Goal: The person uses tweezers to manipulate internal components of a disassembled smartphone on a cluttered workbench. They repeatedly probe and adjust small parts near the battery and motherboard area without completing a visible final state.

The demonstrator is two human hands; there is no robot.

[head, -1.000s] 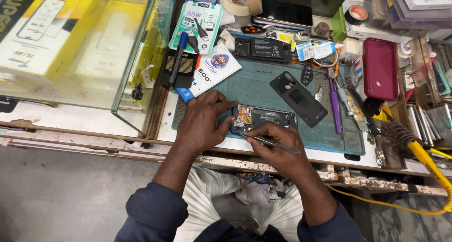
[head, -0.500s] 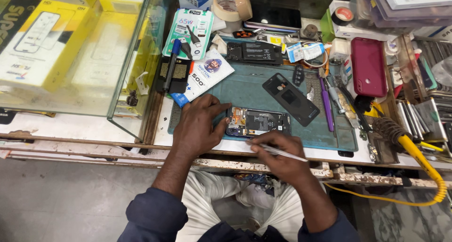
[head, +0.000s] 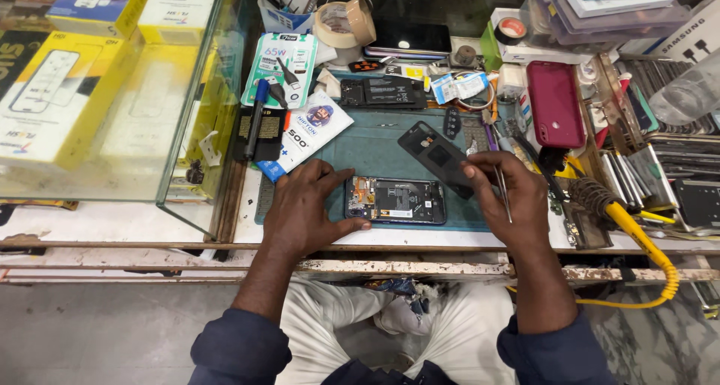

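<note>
A glass case (head: 112, 100) stands at the left of the counter (head: 112, 224). The left hand (head: 304, 209) lies spread, steadying the opened phone (head: 396, 201) on the green mat (head: 367, 145). The right hand (head: 504, 197) pinches tweezers (head: 501, 192), fingertips touching the black back cover (head: 439, 156).

Right hand (head: 506, 197) now off phone (head: 395, 201)
</note>
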